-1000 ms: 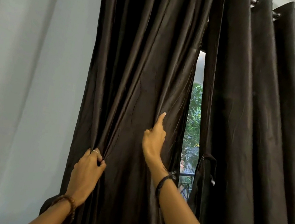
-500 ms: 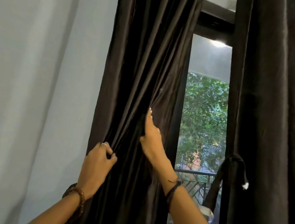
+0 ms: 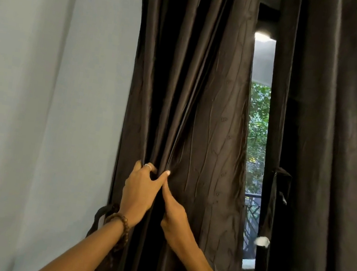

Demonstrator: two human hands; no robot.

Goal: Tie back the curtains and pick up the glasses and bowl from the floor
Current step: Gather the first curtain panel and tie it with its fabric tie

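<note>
The left dark brown curtain (image 3: 211, 117) hangs in folds beside the wall. My left hand (image 3: 140, 188) grips a bunch of its folds at waist height, thumb up. Right next to it, my right hand (image 3: 173, 212) presses into a dark fold, one straight finger touching the left thumb and the other fingers hidden. A dark tie-back loop (image 3: 99, 216) hangs by the wall behind my left wrist. The right curtain (image 3: 337, 138) hangs with a dark tie-back (image 3: 281, 178) that ends in a white tip (image 3: 262, 241). No glasses or bowl are in view.
A pale wall (image 3: 44, 101) fills the left side. Between the curtains a narrow gap shows the window (image 3: 255, 136) with trees and a balcony railing outside.
My right hand has dropped down and to the left until it meets my left hand. The left curtain's edge has swung back right, so the window gap is narrower.
</note>
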